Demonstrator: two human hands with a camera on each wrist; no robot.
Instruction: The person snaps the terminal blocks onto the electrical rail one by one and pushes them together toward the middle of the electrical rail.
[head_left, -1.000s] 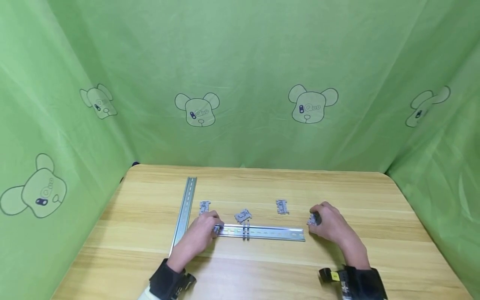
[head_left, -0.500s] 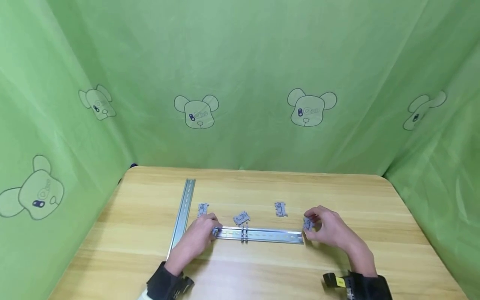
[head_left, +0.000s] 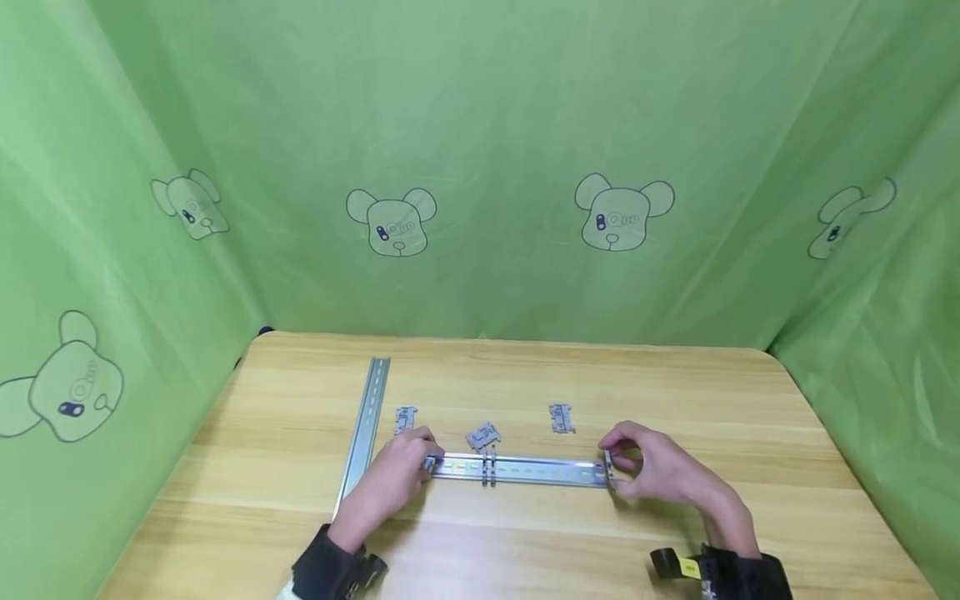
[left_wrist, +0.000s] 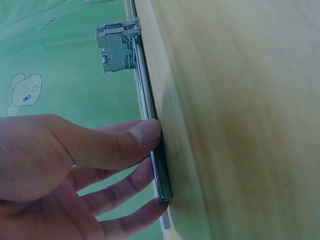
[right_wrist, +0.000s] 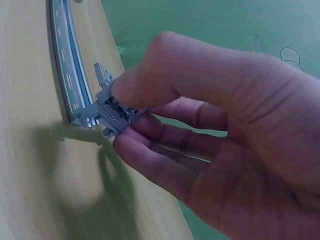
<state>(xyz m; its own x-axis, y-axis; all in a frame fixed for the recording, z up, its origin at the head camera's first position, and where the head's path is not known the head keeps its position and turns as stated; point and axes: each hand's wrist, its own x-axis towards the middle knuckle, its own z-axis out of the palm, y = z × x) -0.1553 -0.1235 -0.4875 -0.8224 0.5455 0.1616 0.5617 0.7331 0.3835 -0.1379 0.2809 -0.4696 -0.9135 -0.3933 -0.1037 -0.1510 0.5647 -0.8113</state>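
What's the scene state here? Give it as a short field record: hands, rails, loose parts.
left hand: thumb and fingers grip the left end of the near rail
right hand: pinches a grey clip at the rail's right end
on rail: two clips mounted
second rail: lies to the left, running away from the person
loose clips: three on the table behind the rail
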